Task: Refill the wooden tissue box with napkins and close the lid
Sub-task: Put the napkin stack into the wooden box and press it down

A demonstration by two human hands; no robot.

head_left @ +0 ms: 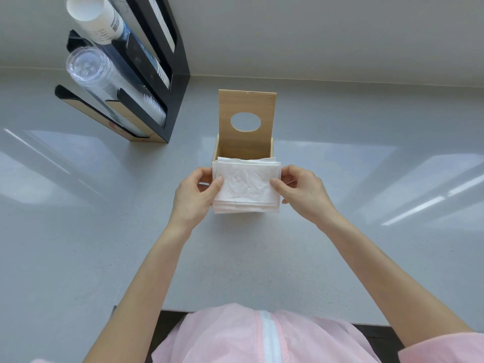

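A wooden tissue box (271, 150) stands on the grey counter in the middle of the view. Its lid (247, 100), with an oval hole, is swung upright at the back. A stack of white napkins (246, 186) is held over the box's open top and hides most of the front. My left hand (195, 196) grips the stack's left edge, thumb on top. My right hand (303, 192) grips the right edge the same way. The inside of the box below the stack is mostly hidden.
A black cup dispenser (146, 74) stands at the back left, holding clear plastic cups (89, 72) and white paper cups (91, 14) that stick out toward me. The grey counter (78, 231) spreads to both sides. A pale wall rises behind.
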